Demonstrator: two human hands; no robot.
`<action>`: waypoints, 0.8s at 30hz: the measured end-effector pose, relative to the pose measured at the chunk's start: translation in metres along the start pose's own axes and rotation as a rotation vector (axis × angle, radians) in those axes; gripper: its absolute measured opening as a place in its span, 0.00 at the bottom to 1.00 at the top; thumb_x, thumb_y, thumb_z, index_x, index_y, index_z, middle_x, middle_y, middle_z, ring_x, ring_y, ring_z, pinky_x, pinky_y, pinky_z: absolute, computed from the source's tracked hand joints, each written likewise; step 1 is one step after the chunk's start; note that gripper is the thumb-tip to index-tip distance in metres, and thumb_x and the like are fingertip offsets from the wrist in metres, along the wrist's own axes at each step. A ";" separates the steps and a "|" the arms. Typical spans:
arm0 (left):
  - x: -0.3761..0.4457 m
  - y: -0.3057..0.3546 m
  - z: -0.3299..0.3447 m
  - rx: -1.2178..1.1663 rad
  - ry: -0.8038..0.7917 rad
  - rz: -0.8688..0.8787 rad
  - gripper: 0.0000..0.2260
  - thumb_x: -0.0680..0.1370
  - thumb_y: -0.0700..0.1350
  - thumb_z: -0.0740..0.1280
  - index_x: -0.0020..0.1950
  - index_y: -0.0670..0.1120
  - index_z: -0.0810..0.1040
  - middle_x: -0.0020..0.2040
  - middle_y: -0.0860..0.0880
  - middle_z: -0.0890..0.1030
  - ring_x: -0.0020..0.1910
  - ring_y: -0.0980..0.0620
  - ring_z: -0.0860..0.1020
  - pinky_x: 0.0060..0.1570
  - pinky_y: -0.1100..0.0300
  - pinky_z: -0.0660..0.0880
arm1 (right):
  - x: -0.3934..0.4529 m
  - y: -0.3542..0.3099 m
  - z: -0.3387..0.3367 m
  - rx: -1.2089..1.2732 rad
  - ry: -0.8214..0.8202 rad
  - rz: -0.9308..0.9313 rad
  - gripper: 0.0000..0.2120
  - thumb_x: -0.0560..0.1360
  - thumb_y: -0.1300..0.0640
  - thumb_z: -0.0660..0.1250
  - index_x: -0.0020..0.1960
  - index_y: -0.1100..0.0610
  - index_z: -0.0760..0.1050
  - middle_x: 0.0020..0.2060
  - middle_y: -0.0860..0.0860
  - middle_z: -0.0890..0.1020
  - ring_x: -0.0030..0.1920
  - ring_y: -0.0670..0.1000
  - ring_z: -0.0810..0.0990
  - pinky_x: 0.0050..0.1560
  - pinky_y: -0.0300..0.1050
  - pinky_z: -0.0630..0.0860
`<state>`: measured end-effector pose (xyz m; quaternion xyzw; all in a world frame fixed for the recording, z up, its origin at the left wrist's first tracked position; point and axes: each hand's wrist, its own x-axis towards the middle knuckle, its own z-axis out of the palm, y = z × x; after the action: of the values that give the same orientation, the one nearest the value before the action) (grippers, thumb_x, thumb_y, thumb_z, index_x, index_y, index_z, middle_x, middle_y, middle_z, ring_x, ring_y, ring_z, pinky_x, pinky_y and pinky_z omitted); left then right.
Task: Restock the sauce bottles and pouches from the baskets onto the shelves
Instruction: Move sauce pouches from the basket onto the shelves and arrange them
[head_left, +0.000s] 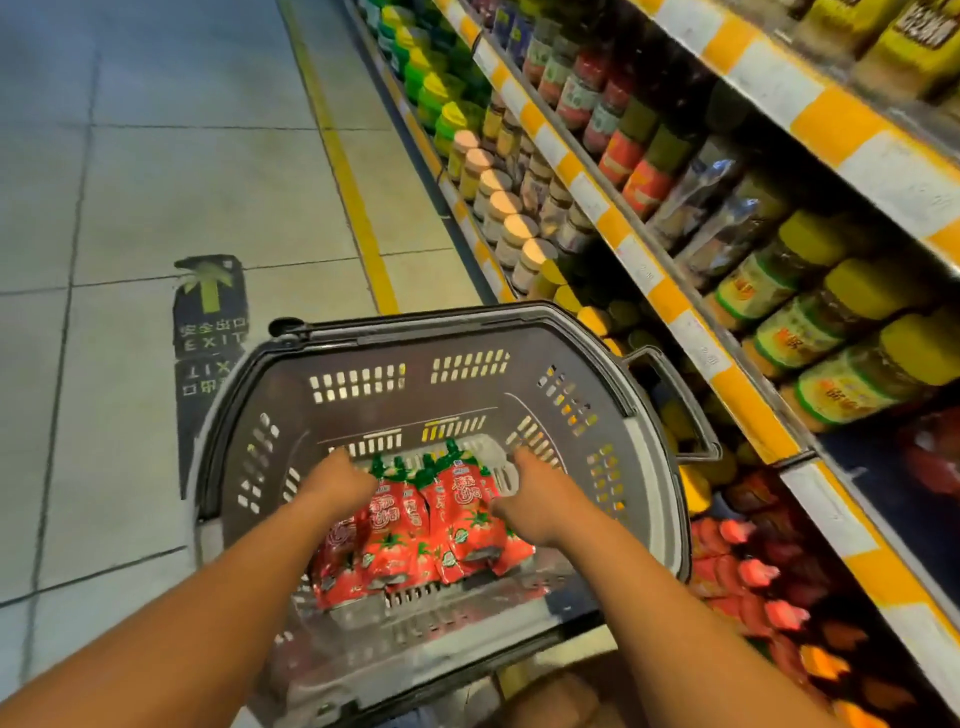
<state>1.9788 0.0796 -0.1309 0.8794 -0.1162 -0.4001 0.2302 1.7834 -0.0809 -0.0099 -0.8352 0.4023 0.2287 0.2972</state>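
Pouches (415, 525) of red tomato sauce with green caps are lying bunched together on the floor of a dark plastic basket (363, 384), spouts pointing away from the person. Both bare arms are reaching down into the basket from above. The left hand (340, 480) is resting against the left side of the bunch, its fingers pointing forward and down past the green caps; whether they are curling round a pouch I cannot tell, since the fingertips are hidden behind the hand. The right hand (540, 499) is sitting on the right side of the bunch, thumb touching the nearest pouch, fingers stretched forward toward the basket's slotted far wall; a firm grip is not showing here either.

The basket is standing in the aisle just beside the shelves (670, 306), which are running along the person's right with yellow-and-white price strips on their edges. Jars with yellow lids (810, 270) are lining the shelf at the right, and more red pouches (748, 566) are filling the lower shelf just right of the basket. A green arrow exit sticker (210, 306) is lying on the tiled floor left of the basket, beside a yellow floor line (353, 192).
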 end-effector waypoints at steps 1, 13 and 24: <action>0.007 0.000 0.006 -0.010 -0.001 -0.024 0.13 0.77 0.44 0.67 0.58 0.38 0.76 0.53 0.40 0.81 0.49 0.42 0.80 0.42 0.55 0.74 | 0.007 0.004 0.006 -0.023 -0.059 0.036 0.33 0.80 0.51 0.69 0.80 0.58 0.60 0.74 0.59 0.72 0.70 0.61 0.74 0.66 0.51 0.74; 0.044 -0.032 0.083 0.133 -0.121 -0.265 0.16 0.77 0.50 0.70 0.57 0.39 0.83 0.58 0.39 0.83 0.55 0.41 0.82 0.53 0.54 0.79 | 0.104 0.013 0.049 -0.011 -0.169 0.146 0.15 0.77 0.62 0.68 0.64 0.59 0.75 0.62 0.61 0.81 0.59 0.61 0.81 0.53 0.48 0.78; 0.062 -0.046 0.109 0.273 -0.098 -0.275 0.22 0.80 0.63 0.66 0.61 0.46 0.80 0.57 0.43 0.83 0.56 0.42 0.81 0.54 0.54 0.76 | 0.142 0.045 0.098 0.237 -0.234 0.216 0.05 0.74 0.65 0.70 0.49 0.64 0.79 0.52 0.62 0.85 0.53 0.60 0.85 0.52 0.54 0.82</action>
<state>1.9380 0.0614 -0.2569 0.8896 -0.0591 -0.4506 0.0462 1.8142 -0.1128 -0.1829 -0.7140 0.4766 0.3058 0.4117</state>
